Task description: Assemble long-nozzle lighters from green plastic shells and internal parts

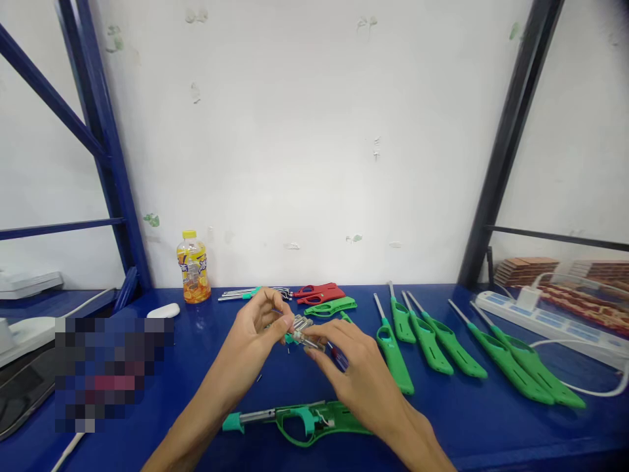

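Above the middle of the tabletop (427, 429), we see the left hand (253, 326) with its grip pinching the clear parts (301, 322) and the right hand (366, 367) with its grip pressed on their right side. A dark handle (339, 358) shows by the right palm; whether it is held, we cannot tell. We judge that the clear parts could slip, since fingertips alone bear them. The opened green lighter (344, 419), close below the right wrist, could be nudged and its exposed insides displaced; the tiny loose bits (259, 378) could be swept away by a sleeveless forearm. We count six closed green lighters (396, 360) at right, one opened at the near side, apparently two red shells (320, 294) and one distinct green shell (338, 306) at the far side, and one bottle (195, 270). The metal tubes (238, 295) overlap too much to count.
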`<state>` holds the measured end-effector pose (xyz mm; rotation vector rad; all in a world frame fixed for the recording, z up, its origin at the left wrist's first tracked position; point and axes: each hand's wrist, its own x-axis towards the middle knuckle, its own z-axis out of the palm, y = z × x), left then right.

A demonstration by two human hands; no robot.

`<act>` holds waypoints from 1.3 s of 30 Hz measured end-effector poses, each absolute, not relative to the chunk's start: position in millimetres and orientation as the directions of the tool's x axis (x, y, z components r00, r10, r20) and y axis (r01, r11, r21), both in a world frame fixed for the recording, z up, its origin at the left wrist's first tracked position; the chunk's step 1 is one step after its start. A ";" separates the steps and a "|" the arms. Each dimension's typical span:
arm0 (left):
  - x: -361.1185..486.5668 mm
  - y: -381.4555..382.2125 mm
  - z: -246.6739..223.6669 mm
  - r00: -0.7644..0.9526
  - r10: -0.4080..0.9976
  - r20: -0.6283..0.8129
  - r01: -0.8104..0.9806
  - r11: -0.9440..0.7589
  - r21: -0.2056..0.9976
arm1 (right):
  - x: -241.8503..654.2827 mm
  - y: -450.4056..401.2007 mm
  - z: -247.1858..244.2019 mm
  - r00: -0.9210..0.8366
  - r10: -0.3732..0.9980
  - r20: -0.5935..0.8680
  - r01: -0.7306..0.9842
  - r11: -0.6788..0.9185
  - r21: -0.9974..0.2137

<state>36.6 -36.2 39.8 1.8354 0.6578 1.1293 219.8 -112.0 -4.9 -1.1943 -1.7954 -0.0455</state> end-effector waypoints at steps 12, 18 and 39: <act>41.7 -40.0 37.9 0.455 0.792 0.408 -0.193 -0.359 0.913 | 221.8 -110.5 -5.1 -0.061 0.689 0.722 0.714 0.536 -0.451; 42.8 -40.5 38.3 0.478 0.779 0.405 -0.230 -0.334 0.914 | 221.6 -110.4 -4.4 -0.051 0.678 0.733 0.716 0.537 -0.447; 44.1 -43.3 42.1 0.568 0.698 0.436 -0.178 -0.413 0.893 | 221.6 -107.9 -8.7 -0.017 0.648 0.761 0.792 0.473 -0.386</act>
